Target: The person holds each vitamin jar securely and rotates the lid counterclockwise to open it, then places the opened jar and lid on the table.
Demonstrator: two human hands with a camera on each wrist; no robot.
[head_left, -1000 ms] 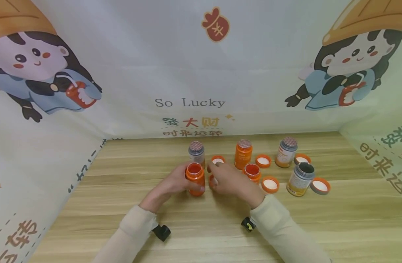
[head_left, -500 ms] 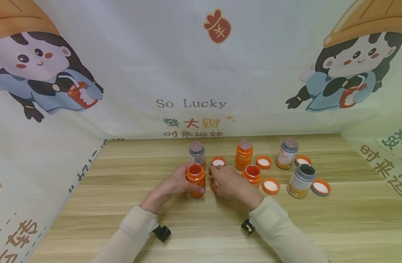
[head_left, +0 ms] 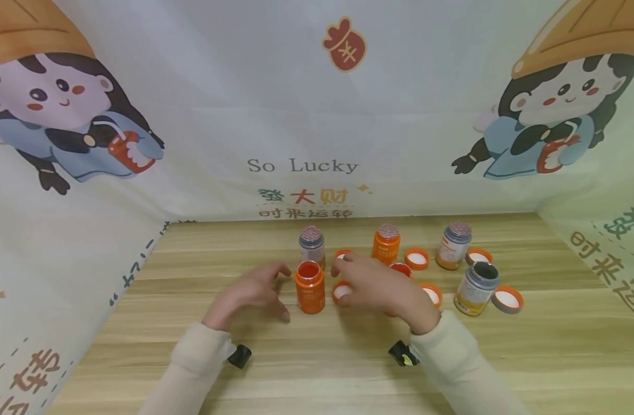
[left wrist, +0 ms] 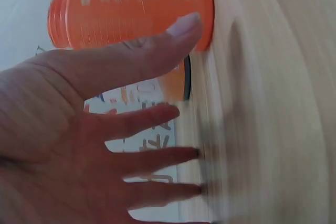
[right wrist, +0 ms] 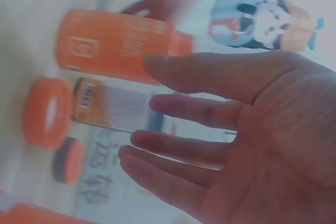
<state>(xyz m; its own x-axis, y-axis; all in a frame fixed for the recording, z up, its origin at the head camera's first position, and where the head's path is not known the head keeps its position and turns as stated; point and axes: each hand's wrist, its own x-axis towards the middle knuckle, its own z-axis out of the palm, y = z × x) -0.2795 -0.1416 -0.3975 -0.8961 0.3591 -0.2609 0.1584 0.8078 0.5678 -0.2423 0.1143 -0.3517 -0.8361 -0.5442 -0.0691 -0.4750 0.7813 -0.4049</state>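
Observation:
An uncapped orange bottle (head_left: 310,295) stands upright on the table between my two hands. My left hand (head_left: 249,294) is at its left with fingers spread, apart from it and holding nothing. In the left wrist view the thumb overlaps the orange bottle (left wrist: 131,3). On the other side my right hand (head_left: 381,285) hovers with its fingers extended, also holding nothing. An orange lid (head_left: 341,293), white inside, lies beside that bottle near the right thumb. Behind stands a grey bottle (head_left: 312,251) with a foil seal on its mouth. My right hand partly covers a second uncapped orange bottle (head_left: 402,269).
A sealed orange bottle (head_left: 387,246) and a sealed grey bottle (head_left: 453,249) stand at the back. An uncapped grey bottle (head_left: 475,291) is nearer, with a lid (head_left: 507,300) at its right. Several other lids lie among them. A printed cloth (head_left: 218,132) walls the wooden table (head_left: 317,369).
My left hand has let go of the orange bottle and moved left, leaving it standing. My right hand has drawn slightly rightward from the lids, its fingers more extended.

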